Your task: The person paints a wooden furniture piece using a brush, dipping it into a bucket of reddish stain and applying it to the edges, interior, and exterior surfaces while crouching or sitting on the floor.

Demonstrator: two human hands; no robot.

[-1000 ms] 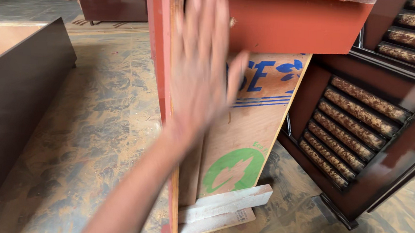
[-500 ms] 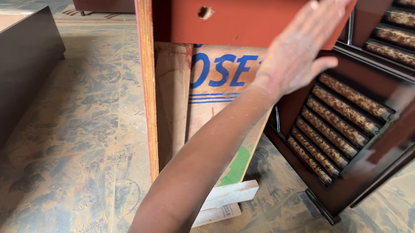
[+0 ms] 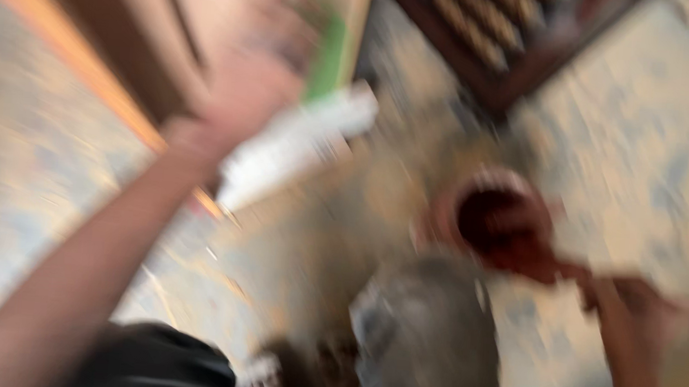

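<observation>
The head view is badly motion-blurred. My left hand [image 3: 245, 100] reaches up and forward, in front of a red-brown wooden panel [image 3: 69, 49] and a cardboard sheet with a green patch [image 3: 327, 53]. Whether its fingers are apart is lost in the blur. At the lower right, my right hand [image 3: 638, 315] looks closed on a dark red object [image 3: 536, 262], which stretches to a round pinkish bowl [image 3: 450, 210] of dark red liquid on the floor.
A white strip [image 3: 291, 144] lies at the foot of the cardboard. A dark carved wooden frame [image 3: 487, 41] leans at the top. My grey trouser leg [image 3: 431, 339] and a black shape [image 3: 151, 362] fill the bottom, over a mottled floor [image 3: 629, 118].
The view has swung sharply down from the upright panels to the floor. My left hand has dropped from the top of the furniture. The bowl and my right hand have come into view.
</observation>
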